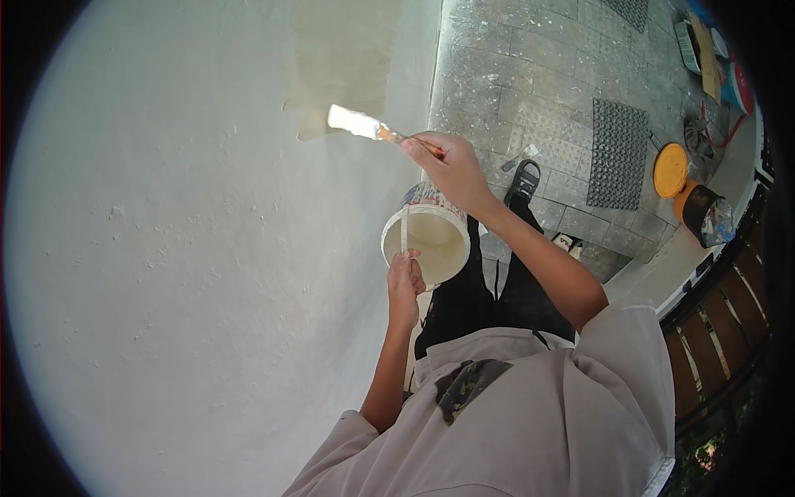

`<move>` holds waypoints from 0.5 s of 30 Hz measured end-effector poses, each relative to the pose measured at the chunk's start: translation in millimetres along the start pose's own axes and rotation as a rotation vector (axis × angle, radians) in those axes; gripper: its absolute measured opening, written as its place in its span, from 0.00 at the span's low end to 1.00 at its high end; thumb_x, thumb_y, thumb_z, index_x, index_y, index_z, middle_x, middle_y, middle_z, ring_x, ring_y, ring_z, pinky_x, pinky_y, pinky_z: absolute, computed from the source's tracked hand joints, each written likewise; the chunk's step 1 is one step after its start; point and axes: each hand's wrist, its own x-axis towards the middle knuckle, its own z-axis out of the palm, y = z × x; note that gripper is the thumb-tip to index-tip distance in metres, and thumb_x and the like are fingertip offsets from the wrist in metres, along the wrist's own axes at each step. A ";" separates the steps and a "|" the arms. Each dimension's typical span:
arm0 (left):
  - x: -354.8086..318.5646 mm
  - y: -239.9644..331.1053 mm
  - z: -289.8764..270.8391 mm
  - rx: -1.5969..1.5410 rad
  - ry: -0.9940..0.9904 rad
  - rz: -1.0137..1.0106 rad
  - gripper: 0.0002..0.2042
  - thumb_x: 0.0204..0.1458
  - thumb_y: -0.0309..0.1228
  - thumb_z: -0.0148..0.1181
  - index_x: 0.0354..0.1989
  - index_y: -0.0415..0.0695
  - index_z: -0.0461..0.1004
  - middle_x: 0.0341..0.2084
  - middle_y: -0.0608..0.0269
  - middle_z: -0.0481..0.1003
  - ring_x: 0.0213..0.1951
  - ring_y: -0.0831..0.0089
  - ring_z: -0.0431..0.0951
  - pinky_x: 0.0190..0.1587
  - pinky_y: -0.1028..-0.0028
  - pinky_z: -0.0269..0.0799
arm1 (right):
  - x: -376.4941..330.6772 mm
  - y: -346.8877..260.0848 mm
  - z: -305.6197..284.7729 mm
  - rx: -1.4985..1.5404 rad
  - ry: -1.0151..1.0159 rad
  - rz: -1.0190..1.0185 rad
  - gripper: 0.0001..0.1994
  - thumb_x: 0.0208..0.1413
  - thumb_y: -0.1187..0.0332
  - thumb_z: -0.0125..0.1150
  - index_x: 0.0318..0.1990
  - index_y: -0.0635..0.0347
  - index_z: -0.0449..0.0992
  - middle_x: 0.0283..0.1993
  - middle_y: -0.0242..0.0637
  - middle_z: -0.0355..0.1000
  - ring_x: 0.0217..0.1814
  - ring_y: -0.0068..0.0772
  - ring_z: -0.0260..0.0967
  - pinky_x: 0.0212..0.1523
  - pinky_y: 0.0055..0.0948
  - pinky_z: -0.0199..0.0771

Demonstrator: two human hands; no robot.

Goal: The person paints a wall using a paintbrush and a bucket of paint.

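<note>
My right hand (451, 166) is closed round the wooden handle of a paintbrush (356, 122). The brush's bristle end is coated in white paint and points left, toward the wall (207, 248). Whether the bristles touch the wall I cannot tell. Below it, my left hand (405, 282) grips the pale strap handle of a white paint bucket (450, 240). The bucket is tilted so its open mouth faces me, and its inside is smeared with pale paint. A darker beige patch (344, 66) shows on the wall just above the brush.
Grey paving (546, 66), spotted with paint, runs along the wall. A dark studded mat (619, 155) lies to the right. Beyond it are an orange lid (670, 171), a dark and orange bucket (700, 211) and a red-and-blue bucket (736, 88). A slatted wooden structure (720, 315) stands at the right edge.
</note>
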 end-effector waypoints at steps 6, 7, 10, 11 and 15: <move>-0.7 -0.4 2.6 0.011 -0.018 0.010 0.14 0.64 0.40 0.39 0.38 0.43 0.67 0.15 0.77 0.50 0.16 0.86 0.46 0.18 0.81 0.44 | 20.6 41.4 -12.9 -0.197 0.169 0.040 0.18 0.58 0.58 0.54 0.27 0.68 0.74 0.15 0.43 0.59 0.16 0.37 0.55 0.23 0.36 0.59; -1.0 -0.6 2.6 0.041 -0.018 0.018 0.15 0.64 0.41 0.37 0.39 0.43 0.66 0.15 0.77 0.49 0.15 0.86 0.45 0.18 0.81 0.43 | 26.8 50.1 -10.7 -0.273 0.141 0.036 0.18 0.58 0.58 0.53 0.27 0.69 0.74 0.15 0.45 0.60 0.17 0.40 0.57 0.24 0.38 0.59; -0.2 -2.1 2.8 0.036 -0.019 0.016 0.15 0.64 0.41 0.37 0.39 0.43 0.66 0.15 0.77 0.49 0.15 0.86 0.45 0.18 0.81 0.43 | 31.7 62.1 0.2 -0.308 0.128 0.013 0.18 0.57 0.59 0.53 0.26 0.69 0.73 0.16 0.48 0.62 0.18 0.47 0.60 0.25 0.41 0.60; 0.1 -2.0 2.7 0.038 -0.020 0.015 0.15 0.64 0.41 0.37 0.39 0.43 0.66 0.15 0.77 0.49 0.15 0.86 0.45 0.18 0.81 0.43 | 32.9 63.5 3.8 -0.269 0.143 -0.006 0.18 0.57 0.59 0.53 0.26 0.69 0.73 0.17 0.50 0.63 0.18 0.50 0.61 0.25 0.42 0.60; -2.3 0.6 3.0 0.064 -0.007 0.018 0.14 0.64 0.40 0.38 0.39 0.43 0.66 0.15 0.77 0.50 0.15 0.86 0.45 0.18 0.81 0.43 | 18.2 27.2 7.7 -0.233 0.090 0.060 0.18 0.58 0.59 0.53 0.27 0.68 0.73 0.16 0.46 0.62 0.17 0.43 0.59 0.24 0.38 0.60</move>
